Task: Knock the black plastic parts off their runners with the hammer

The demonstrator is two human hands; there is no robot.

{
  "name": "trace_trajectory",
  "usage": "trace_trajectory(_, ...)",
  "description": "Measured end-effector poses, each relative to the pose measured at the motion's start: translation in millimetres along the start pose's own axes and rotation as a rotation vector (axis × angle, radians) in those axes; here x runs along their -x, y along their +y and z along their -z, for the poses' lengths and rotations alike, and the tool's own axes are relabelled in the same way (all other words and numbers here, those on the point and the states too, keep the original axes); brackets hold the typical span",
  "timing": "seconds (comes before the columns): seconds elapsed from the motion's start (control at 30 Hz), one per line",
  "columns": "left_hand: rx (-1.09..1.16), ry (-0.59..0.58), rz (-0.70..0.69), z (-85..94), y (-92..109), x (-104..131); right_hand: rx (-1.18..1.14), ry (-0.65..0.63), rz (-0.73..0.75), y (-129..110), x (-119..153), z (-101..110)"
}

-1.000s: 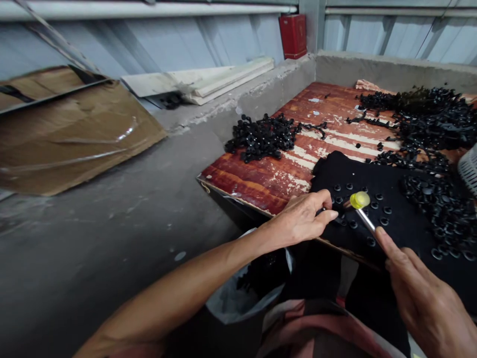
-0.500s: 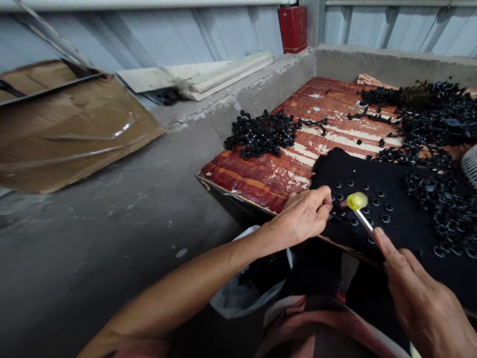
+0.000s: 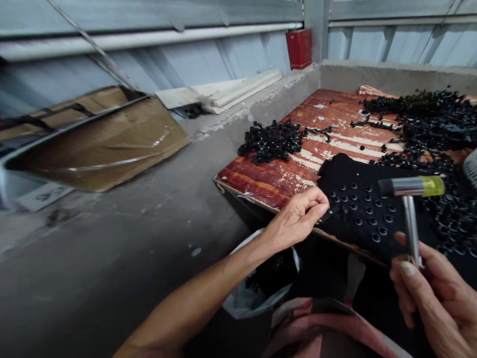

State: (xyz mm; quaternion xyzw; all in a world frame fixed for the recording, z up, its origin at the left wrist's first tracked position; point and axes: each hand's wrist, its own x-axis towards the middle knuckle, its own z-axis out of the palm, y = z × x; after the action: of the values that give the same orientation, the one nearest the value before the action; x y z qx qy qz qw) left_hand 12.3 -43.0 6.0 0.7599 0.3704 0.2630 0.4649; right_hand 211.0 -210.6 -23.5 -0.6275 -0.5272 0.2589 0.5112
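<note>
My right hand [image 3: 428,293] is wrapped round the handle of a small hammer [image 3: 412,199], which is raised over the black cloth [image 3: 346,171]; its head has a dark face on the left and a yellow one on the right. At the cloth's left front edge, my left hand [image 3: 303,214] pinches a small dark piece, mostly hidden by the fingertips. Several small round black parts [image 3: 368,210] lie spaced out on the cloth beside that hand. More black rings [image 3: 452,219] are heaped to the right, partly behind the hammer.
Black plastic parts are piled on the worn red board [image 3: 253,181], in a left heap [image 3: 274,141] and a larger back right heap [image 3: 432,117]. A lined bag [image 3: 242,303] hangs below the board's edge. Brown cardboard [image 3: 141,139] and a red tin [image 3: 299,48] stand near the wall.
The hammer has risen from beside my left hand and swung right, its head now level and in full view. My left hand stays at the cloth's edge. The camera view has shifted slightly.
</note>
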Motion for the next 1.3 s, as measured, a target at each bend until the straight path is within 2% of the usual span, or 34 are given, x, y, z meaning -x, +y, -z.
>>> trace_trajectory(0.1,0.125,0.009,0.029,-0.5,2,21,-0.418,-0.078,-0.344,0,5,-17)
trace_trajectory(0.2,0.193,0.006,0.065,-4.5,3,37,-0.598,-0.077,-0.463,-7,5,-39)
trace_trajectory(0.37,0.301,-0.050,0.114,-9.4,2,51,-0.638,-0.101,-0.441,-20,-3,-62)
trace_trajectory(0.53,0.426,-0.075,0.174,-19.4,-4,58,-0.593,-0.137,-0.429,-26,-7,-68)
trace_trajectory(0.67,0.384,-0.115,0.157,-25.3,-7,64,-0.510,-0.108,-0.387,-25,-6,-71)
trace_trajectory(0.83,0.030,-0.255,0.101,-14.2,1,69,-0.371,-0.107,-0.261,-19,-3,-69)
trace_trajectory(0.9,0.029,-0.362,0.125,-10.3,5,69,-0.320,-0.117,-0.193,-19,-2,-66)
trace_trajectory(0.97,0.149,-0.431,0.172,-11.2,6,67,-0.277,-0.115,-0.131,-20,-2,-64)
trace_trajectory(1.1,0.326,-0.335,0.199,-23.5,3,67,-0.254,-0.114,-0.093,-22,-1,-63)
trace_trajectory(1.3,0.422,-0.298,0.184,-29.7,1,71,-0.361,-0.181,-0.300,-16,4,-62)
